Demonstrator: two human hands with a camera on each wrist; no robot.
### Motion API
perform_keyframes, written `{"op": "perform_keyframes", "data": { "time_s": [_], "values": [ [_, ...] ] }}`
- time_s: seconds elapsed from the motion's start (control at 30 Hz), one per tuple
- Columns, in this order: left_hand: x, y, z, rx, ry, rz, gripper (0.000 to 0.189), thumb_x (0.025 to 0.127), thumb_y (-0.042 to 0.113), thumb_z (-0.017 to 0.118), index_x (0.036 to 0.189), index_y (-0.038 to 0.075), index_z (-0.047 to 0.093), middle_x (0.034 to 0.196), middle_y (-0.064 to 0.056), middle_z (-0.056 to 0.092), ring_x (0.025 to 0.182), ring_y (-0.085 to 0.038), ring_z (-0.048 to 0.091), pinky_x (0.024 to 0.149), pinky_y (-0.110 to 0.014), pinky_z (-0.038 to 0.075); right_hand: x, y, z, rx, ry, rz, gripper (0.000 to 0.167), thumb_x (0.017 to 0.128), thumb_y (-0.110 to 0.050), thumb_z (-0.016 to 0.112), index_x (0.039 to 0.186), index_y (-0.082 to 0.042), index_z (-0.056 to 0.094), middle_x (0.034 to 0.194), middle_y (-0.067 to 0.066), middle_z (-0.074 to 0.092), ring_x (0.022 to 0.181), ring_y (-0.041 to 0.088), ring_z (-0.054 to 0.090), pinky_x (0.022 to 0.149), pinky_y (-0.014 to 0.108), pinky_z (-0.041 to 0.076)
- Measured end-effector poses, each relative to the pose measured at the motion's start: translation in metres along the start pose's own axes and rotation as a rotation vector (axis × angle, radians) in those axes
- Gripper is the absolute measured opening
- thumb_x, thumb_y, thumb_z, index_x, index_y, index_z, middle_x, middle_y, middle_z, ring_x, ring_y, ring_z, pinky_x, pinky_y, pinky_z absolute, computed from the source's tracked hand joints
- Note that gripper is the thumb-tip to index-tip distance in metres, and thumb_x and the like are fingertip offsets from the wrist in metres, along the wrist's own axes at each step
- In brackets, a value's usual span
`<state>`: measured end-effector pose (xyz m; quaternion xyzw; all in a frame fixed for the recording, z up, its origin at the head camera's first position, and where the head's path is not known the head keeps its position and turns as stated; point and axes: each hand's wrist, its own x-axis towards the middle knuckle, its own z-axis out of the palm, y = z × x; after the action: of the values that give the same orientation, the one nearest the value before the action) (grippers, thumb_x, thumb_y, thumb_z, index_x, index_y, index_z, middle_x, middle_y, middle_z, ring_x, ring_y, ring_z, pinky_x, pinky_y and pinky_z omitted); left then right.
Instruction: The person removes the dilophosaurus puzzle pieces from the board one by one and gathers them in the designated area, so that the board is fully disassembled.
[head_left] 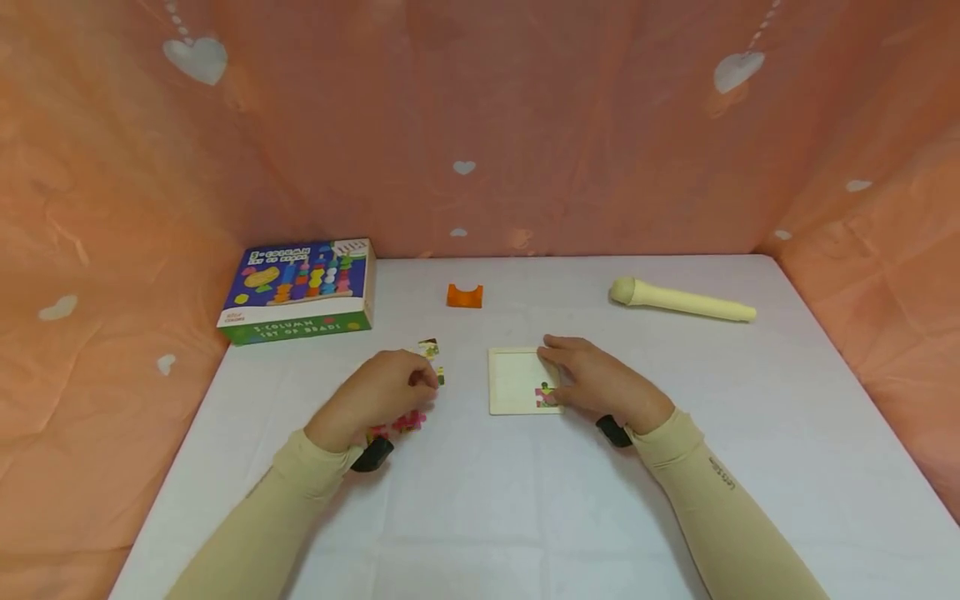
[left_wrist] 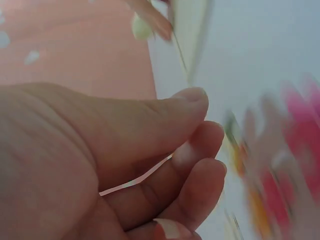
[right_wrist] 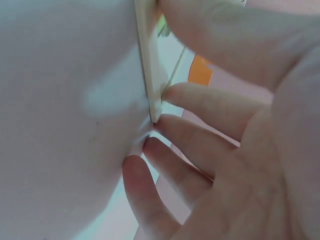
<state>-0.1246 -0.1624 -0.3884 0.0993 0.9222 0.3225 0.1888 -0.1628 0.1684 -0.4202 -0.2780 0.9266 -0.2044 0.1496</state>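
My left hand [head_left: 386, 387] hovers over a spread of loose jigsaw pieces [head_left: 409, 422], its fingers curved and the thumb close to the index finger. In the left wrist view the thumb and fingers [left_wrist: 200, 150] show nothing between them, and the pink pieces [left_wrist: 280, 200] beside them are blurred. A pale square puzzle tray [head_left: 513, 352] lies flat to the right. One jigsaw piece [head_left: 542, 400] sits in its lower right corner, partly behind my right thumb. My right hand [head_left: 603, 379] rests along the tray's right side, its fingers extended and touching the edge [right_wrist: 154, 112].
A boxed bead set [head_left: 296, 292] stands at the back left. Behind the tray is a small orange notched block [head_left: 465, 297]. Toward the back right lies a pale yellow stick-shaped object [head_left: 682, 301] with a rounded end. Orange cloth [head_left: 525, 125] hangs behind the white table [head_left: 480, 517].
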Motion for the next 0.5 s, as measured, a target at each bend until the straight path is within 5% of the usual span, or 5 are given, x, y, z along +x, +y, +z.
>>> {"op": "perform_keyframes", "data": {
  "time_s": [0.07, 0.3, 0.5],
  "values": [
    [0.012, 0.015, 0.009, 0.107, 0.013, 0.077, 0.004, 0.099, 0.013, 0.075, 0.1, 0.014, 0.079, 0.094, 0.0, 0.073, 0.088, -0.017, 0.061, 0.084, -0.035, 0.053, -0.001, 0.001, 0.0, 0.009, -0.007, -0.002, 0.071, 0.093, -0.013, 0.084, 0.155, 0.004, 0.054, 0.169, 0.027, 0.042, 0.157, 0.048, 0.039, 0.125, 0.059, 0.038],
    [0.053, 0.064, 0.047, 0.088, -0.054, 0.153, 0.004, 0.098, 0.013, 0.076, 0.099, 0.014, 0.08, 0.093, 0.004, 0.072, 0.085, -0.016, 0.062, 0.078, -0.031, 0.051, -0.005, 0.003, -0.004, 0.051, -0.039, 0.014, 0.081, 0.089, -0.02, 0.088, 0.158, 0.001, 0.051, 0.173, 0.022, 0.038, 0.161, 0.044, 0.034, 0.127, 0.059, 0.036],
    [0.076, 0.084, 0.068, 0.133, -0.074, 0.191, 0.017, 0.094, 0.019, 0.081, 0.108, 0.01, 0.079, 0.105, -0.001, 0.076, 0.098, -0.019, 0.065, 0.09, -0.037, 0.056, -0.006, 0.006, -0.006, 0.106, -0.07, 0.047, 0.095, 0.081, -0.025, 0.096, 0.161, -0.004, 0.049, 0.176, 0.015, 0.034, 0.165, 0.039, 0.029, 0.129, 0.058, 0.032]
  ]
}}
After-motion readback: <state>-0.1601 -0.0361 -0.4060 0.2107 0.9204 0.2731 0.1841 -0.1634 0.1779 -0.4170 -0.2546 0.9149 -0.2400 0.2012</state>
